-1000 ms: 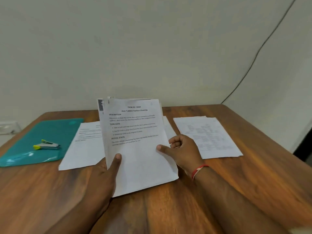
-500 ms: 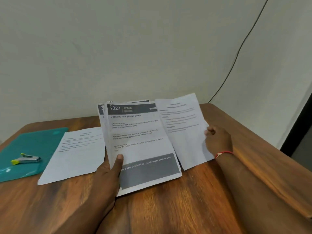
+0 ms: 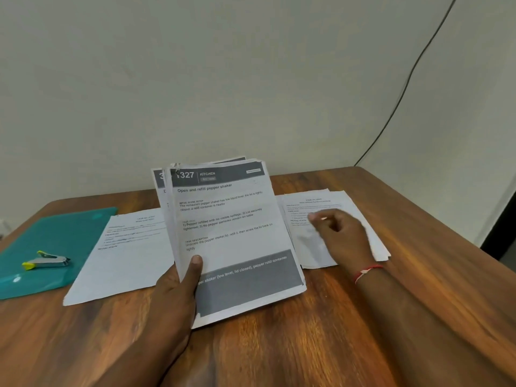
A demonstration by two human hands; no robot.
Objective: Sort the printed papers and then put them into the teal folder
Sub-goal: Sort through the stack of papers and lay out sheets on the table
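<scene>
Papers mid-sort
Left hand (image 3: 173,297) grips the tilted-up paper stack (image 3: 231,233), thumb on front; right hand (image 3: 340,236), loosely curled and empty, over the right pile (image 3: 349,202); teal folder (image 3: 55,233) lies far left.

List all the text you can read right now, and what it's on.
"1327" and "KITCHEN": dark header of the top sheet of the stack in the left hand.
"Open and refill pepper shaker": its title.
Flat left sheet and right pile: too blurred.
Stapler, teal folder: none.

Office-like room: wooden desk (image 3: 307,344), printed task sheets (image 3: 231,219), teal folder (image 3: 55,236), stapler (image 3: 46,260), plain wall (image 3: 195,79)
</scene>
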